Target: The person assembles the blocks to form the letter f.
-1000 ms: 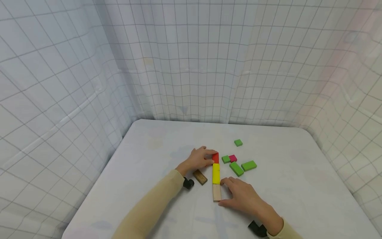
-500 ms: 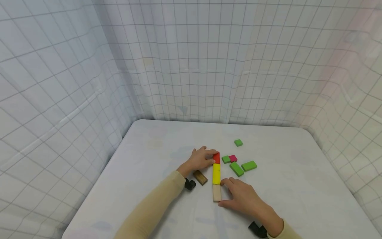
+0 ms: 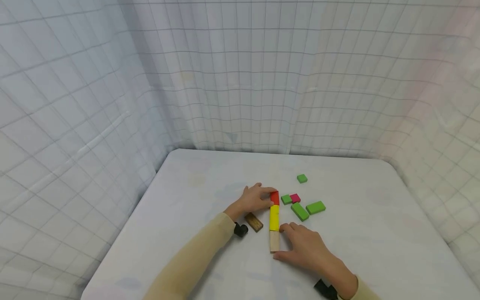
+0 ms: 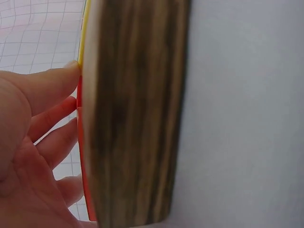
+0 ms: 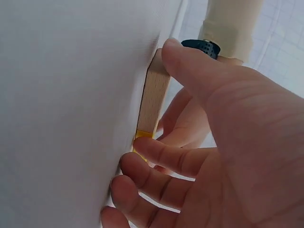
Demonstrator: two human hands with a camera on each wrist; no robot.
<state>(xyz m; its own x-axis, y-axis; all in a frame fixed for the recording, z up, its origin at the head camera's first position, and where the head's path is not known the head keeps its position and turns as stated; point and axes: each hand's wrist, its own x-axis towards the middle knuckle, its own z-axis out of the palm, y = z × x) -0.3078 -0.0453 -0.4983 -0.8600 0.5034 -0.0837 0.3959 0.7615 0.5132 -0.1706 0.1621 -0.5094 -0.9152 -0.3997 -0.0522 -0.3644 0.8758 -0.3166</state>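
Note:
Three blocks lie end to end in a straight row on the white table: a red block (image 3: 275, 198) farthest, a yellow block (image 3: 274, 217) in the middle and a light wooden block (image 3: 274, 241) nearest. My left hand (image 3: 255, 199) holds the red block lengthwise, index fingertip at its far end and thumb by the yellow seam. My right hand (image 3: 305, 243) spans the wooden block from the right, with the thumb (image 5: 176, 54) at its near end and the index finger at the seam with the yellow block. A dark brown wooden block (image 3: 254, 222) lies left of the row, below my left hand.
Right of the row lie a small green block (image 3: 286, 199) against a pink block (image 3: 295, 198), and two longer green blocks (image 3: 300, 211). Another small green square (image 3: 302, 178) sits farther back. Grid-patterned white curtains (image 3: 240, 83) enclose the table (image 3: 360, 233).
The red block has shifted slightly right, into line with the yellow one, with my left hand on it. My right hand keeps its place at the wooden block. The head view has drifted slightly.

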